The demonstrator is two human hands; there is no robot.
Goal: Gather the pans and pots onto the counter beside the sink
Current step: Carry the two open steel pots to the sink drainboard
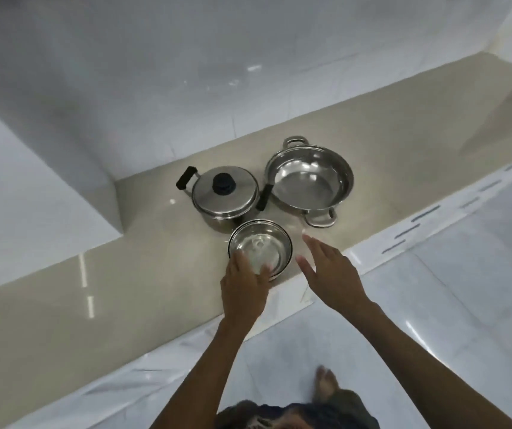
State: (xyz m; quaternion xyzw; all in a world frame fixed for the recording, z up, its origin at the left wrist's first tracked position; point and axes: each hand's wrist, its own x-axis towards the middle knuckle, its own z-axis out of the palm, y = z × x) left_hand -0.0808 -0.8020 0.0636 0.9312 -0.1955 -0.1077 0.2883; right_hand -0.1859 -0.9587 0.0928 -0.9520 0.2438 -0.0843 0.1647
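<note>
- Pots and pans stand grouped on the beige counter [143, 274], three steel vessels close together near its front edge; no sink shows in this view, so I cannot tell how close it is.
- Farthest left is the lidded pot [224, 196], closed by a steel lid with a black knob and fitted with black side handles; its contents are hidden.
- Nearest the person, at the front of the group, is the small pan [260, 246], covered by what looks like a clear glass lid; through it only bare metal shows, so it appears empty.
- On that small pan rests the left hand [243, 289], fingers curled over the near rim and lid, holding it lightly; the grip looks like setting down or steadying.
- Just right of it the right hand [329, 274] hovers open, fingers spread, holding nothing, near the counter edge and clear of every vessel.
- Far right sits the wide open pan [309, 181], two loop handles, uncovered and visibly empty, its rim very near the lidded pot's right handle.
- My reading is that the step in hand is placing the small pan into the group.
- Next, I judge, the left hand should let go without sliding the lid, and the person should look for any cookware left elsewhere.
</note>
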